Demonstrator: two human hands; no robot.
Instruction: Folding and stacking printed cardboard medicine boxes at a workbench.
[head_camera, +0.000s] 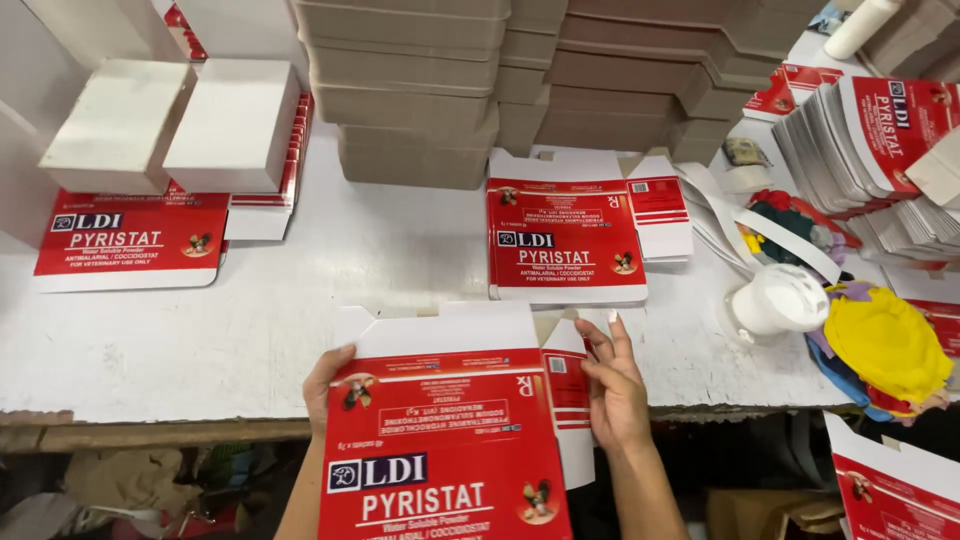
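Hands, left hand (328, 385) and right hand (615, 385), apparently clamp flat red carton (445, 450) edges above white table (250, 320).

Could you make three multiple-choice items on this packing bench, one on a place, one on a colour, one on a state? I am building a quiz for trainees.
1. Where does the stack of flat cartons lie?
A. on the white table, beyond the hands
B. on the floor
C. on the grey boards

2. What colour is the printed face of the held carton?
A. blue
B. red
C. green

3. In what state is the held carton?
A. sealed shut
B. torn in half
C. flat, unfolded

Answers: 1 A, it rests on the tabletop past the hands; 2 B, red with white flaps; 3 C, the left hand and right hand grip its side edges while it lies flat.
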